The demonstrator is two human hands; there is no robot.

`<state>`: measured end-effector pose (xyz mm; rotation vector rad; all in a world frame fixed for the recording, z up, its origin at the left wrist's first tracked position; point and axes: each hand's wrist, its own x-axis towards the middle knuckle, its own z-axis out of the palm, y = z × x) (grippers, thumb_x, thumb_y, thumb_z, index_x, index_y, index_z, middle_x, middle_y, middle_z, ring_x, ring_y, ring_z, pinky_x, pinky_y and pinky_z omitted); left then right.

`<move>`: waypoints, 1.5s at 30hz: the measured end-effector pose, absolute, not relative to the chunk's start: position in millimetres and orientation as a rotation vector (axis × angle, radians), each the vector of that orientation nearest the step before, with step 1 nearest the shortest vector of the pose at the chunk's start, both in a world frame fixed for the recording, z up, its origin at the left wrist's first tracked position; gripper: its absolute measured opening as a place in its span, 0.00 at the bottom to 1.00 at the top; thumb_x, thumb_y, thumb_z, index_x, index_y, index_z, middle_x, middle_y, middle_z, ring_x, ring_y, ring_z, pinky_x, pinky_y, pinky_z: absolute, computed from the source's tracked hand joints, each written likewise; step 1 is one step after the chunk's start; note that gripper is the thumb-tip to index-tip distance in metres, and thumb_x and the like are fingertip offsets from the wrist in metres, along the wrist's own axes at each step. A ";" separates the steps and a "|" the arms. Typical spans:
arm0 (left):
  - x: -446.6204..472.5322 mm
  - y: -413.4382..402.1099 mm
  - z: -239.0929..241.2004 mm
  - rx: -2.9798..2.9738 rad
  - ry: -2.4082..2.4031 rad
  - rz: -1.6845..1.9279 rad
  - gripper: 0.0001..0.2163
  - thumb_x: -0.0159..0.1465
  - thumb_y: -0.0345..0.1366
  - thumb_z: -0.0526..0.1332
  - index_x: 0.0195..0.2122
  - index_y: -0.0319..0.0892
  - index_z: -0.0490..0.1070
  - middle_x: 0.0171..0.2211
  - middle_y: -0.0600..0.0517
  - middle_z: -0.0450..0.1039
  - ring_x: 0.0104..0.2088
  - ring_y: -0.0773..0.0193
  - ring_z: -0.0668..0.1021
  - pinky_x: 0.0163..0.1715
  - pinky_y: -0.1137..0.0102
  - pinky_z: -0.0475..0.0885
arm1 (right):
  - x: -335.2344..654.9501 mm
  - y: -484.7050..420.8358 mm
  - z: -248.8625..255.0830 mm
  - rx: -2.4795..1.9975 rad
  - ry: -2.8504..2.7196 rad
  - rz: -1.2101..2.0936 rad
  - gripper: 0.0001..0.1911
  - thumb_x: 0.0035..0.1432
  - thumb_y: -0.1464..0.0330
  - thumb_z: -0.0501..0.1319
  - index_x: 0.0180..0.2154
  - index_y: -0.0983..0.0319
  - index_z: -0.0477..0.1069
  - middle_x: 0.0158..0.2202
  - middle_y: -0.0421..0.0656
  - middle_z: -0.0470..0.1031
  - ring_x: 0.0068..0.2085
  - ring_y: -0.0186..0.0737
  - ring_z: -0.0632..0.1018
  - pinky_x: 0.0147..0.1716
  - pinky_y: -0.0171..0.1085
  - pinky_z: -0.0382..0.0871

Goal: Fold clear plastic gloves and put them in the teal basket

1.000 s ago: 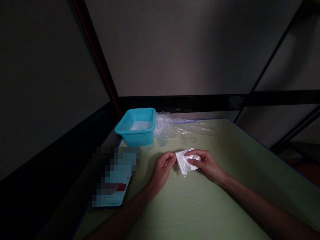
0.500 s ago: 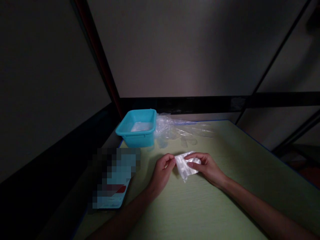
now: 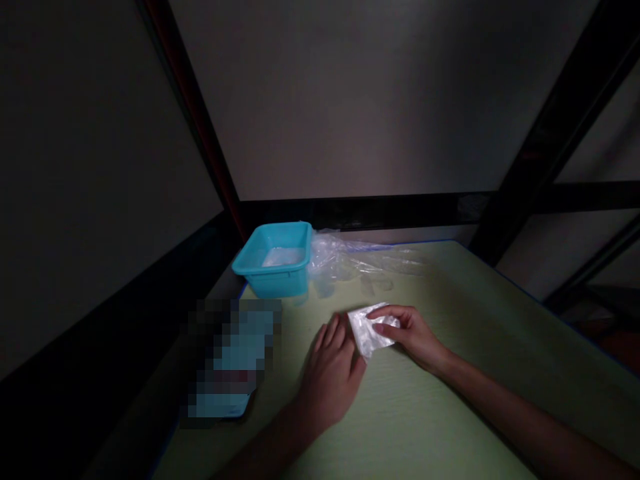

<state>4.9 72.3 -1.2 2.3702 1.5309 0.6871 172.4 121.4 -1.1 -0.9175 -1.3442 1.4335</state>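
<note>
A small folded piece of clear, shiny plastic film (image 3: 369,333), which looks like a flattened plastic bag, lies over the middle of the table. My right hand (image 3: 414,335) pinches its right side, thumb and index finger on top of it. At its left edge is my left hand (image 3: 331,373), palm down, fingers stretched forward. The left thumb reaches the film's lower corner; whether it presses on it I cannot tell.
A turquoise plastic basin (image 3: 273,282) with whitish plastic inside stands at the table's back left. Crumpled clear plastic bags (image 3: 330,253) spread to its right. A blurred flat blue-green object (image 3: 235,367) lies along the left edge of the green table (image 3: 425,413). Panels rise behind.
My left hand has gone from pinching the film's left edge to lying palm down with fingers stretched. My right hand keeps its hold. The view has shifted slightly.
</note>
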 end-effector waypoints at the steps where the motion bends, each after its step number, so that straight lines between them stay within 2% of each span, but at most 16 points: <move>1: 5.7 69.9 -2.0 2.447 1.571 0.591 0.20 0.61 0.35 0.52 0.55 0.40 0.60 0.59 0.44 0.55 0.59 0.53 0.56 0.56 0.54 0.51 | 172.2 121.4 -1.1 -0.917 -1.342 1.435 0.11 0.39 0.66 0.68 0.29 0.62 0.76 0.27 0.40 0.74 0.25 0.31 0.69 0.24 0.31 0.59; 4: 7.7 66.0 -3.5 2.560 1.636 0.429 0.22 0.62 0.41 0.51 0.57 0.39 0.56 0.59 0.43 0.53 0.60 0.53 0.54 0.57 0.54 0.50 | 171.2 121.5 -1.1 -0.909 -1.341 1.438 0.11 0.38 0.66 0.68 0.29 0.63 0.76 0.28 0.41 0.75 0.25 0.31 0.70 0.25 0.32 0.60; 7: 8.5 65.2 -3.3 2.589 1.666 0.368 0.23 0.63 0.42 0.50 0.58 0.38 0.55 0.60 0.43 0.53 0.60 0.52 0.54 0.57 0.54 0.51 | 170.8 121.5 -1.5 -0.899 -1.346 1.442 0.12 0.39 0.66 0.68 0.30 0.62 0.76 0.28 0.41 0.75 0.26 0.32 0.71 0.26 0.32 0.61; 21: 6.5 68.6 -9.4 2.673 1.639 0.331 0.23 0.62 0.43 0.51 0.56 0.36 0.57 0.59 0.40 0.54 0.60 0.50 0.55 0.56 0.53 0.52 | 171.0 120.8 -4.0 -0.935 -1.314 1.454 0.11 0.41 0.66 0.67 0.30 0.62 0.76 0.29 0.40 0.75 0.26 0.32 0.70 0.27 0.32 0.60; 28: 1.0 75.6 1.6 2.594 1.528 0.426 0.25 0.58 0.42 0.57 0.55 0.39 0.58 0.56 0.43 0.59 0.56 0.50 0.59 0.55 0.55 0.53 | 170.8 118.2 -4.8 -0.940 -1.235 1.506 0.11 0.41 0.66 0.68 0.31 0.62 0.76 0.26 0.39 0.74 0.25 0.30 0.69 0.26 0.31 0.59; 37: -3.7 81.3 10.3 2.518 1.459 0.469 0.27 0.54 0.41 0.62 0.54 0.42 0.58 0.54 0.47 0.59 0.53 0.53 0.60 0.55 0.59 0.53 | 171.6 116.2 -4.5 -0.932 -1.225 1.485 0.10 0.42 0.66 0.68 0.31 0.61 0.76 0.27 0.39 0.74 0.26 0.30 0.69 0.27 0.30 0.59; 40: -2.8 78.1 11.7 2.486 1.468 0.471 0.26 0.55 0.42 0.61 0.54 0.42 0.58 0.54 0.48 0.59 0.54 0.53 0.58 0.56 0.59 0.52 | 173.5 118.5 -7.1 -0.927 -1.202 1.484 0.11 0.42 0.65 0.68 0.31 0.61 0.76 0.28 0.40 0.74 0.27 0.31 0.69 0.27 0.31 0.60; 45: -6.4 75.8 10.1 2.416 1.481 0.451 0.25 0.58 0.50 0.55 0.53 0.43 0.60 0.56 0.47 0.57 0.56 0.52 0.57 0.57 0.58 0.50 | 168.8 143.2 13.5 -0.986 -1.261 1.434 0.11 0.42 0.65 0.67 0.31 0.62 0.75 0.27 0.40 0.74 0.25 0.31 0.69 0.26 0.31 0.60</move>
